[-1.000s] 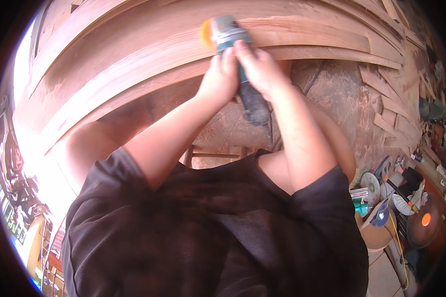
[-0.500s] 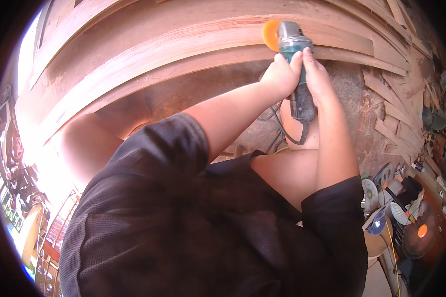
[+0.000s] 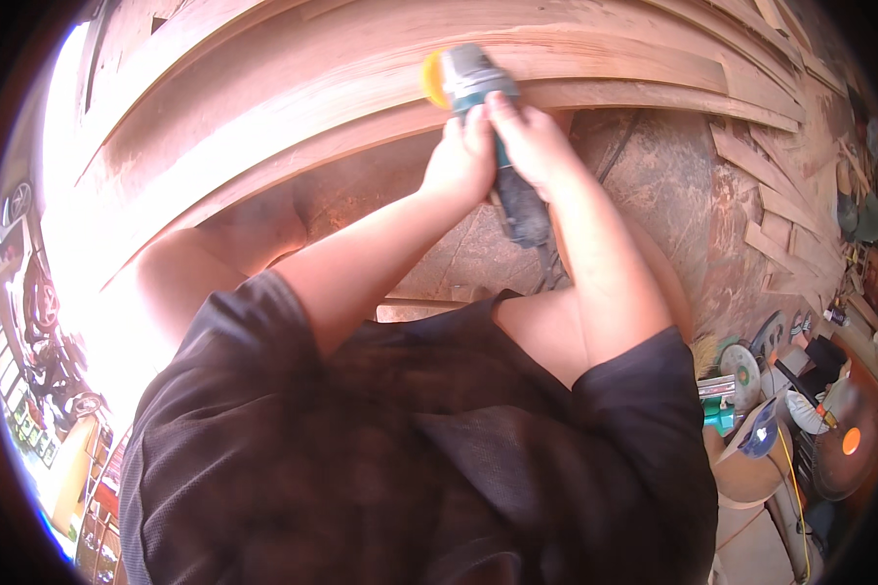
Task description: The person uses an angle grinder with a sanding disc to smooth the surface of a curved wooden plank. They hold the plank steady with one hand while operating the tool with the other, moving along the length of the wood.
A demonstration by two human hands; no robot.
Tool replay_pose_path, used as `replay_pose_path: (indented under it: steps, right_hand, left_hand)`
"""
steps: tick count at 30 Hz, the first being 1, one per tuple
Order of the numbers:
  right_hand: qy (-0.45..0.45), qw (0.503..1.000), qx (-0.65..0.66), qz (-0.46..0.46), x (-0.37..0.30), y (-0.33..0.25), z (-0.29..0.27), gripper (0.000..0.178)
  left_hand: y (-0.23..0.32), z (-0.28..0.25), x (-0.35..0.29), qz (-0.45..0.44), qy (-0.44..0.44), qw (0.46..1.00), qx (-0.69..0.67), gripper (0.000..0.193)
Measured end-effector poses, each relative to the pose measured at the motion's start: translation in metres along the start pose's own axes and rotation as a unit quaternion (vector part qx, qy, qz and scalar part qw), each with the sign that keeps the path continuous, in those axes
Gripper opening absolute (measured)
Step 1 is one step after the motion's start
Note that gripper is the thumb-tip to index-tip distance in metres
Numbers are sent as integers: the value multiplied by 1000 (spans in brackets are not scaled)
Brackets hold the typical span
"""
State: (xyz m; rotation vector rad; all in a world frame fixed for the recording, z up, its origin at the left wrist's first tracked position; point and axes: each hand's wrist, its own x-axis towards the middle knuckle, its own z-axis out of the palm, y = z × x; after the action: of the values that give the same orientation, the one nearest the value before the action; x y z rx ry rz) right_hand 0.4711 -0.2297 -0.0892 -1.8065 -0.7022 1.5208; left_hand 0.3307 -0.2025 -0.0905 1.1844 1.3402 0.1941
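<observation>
Both arms reach forward and come together at one power tool (image 3: pixel 517 200). The left arm slants up to the right, and the right arm leans up to the left. The left hand (image 3: pixel 461 161) is wrapped around one side of the tool, and the right hand (image 3: pixel 532 146) grips the other side. The thumbs are near each other on top; the fingers underneath are hidden.

The tool is over the long boards (image 3: pixel 605 66). It has a shiny gray metal head, a green and black body, and one round yellow disc (image 3: pixel 434 80). The disc is blurry, so I can't tell if it touches the wood.

I count at least three boards, long and flat, with wavy lines in the wood. Thin, flat wood scraps (image 3: pixel 785 249) lie on the dusty floor (image 3: pixel 654 195).
</observation>
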Motion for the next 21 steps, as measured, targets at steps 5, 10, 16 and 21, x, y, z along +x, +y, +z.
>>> replay_pose_path:
  steps: [5,10,16,21]
  right_hand:
    - [-39,996,-64,-55,4,13,9,74]
    - [73,996,-54,-18,-6,23,-63,70]
    - [188,979,75,20,-12,28,-117,78]
    - [220,970,101,33,1,23,-112,85]
  left_hand:
    - [-23,5,-12,50,53,997,-18,87]
    - [31,56,-7,-6,-43,999,-31,87]
    - [64,106,38,33,-158,986,25,93]
    - [66,98,60,60,-168,983,52,90]
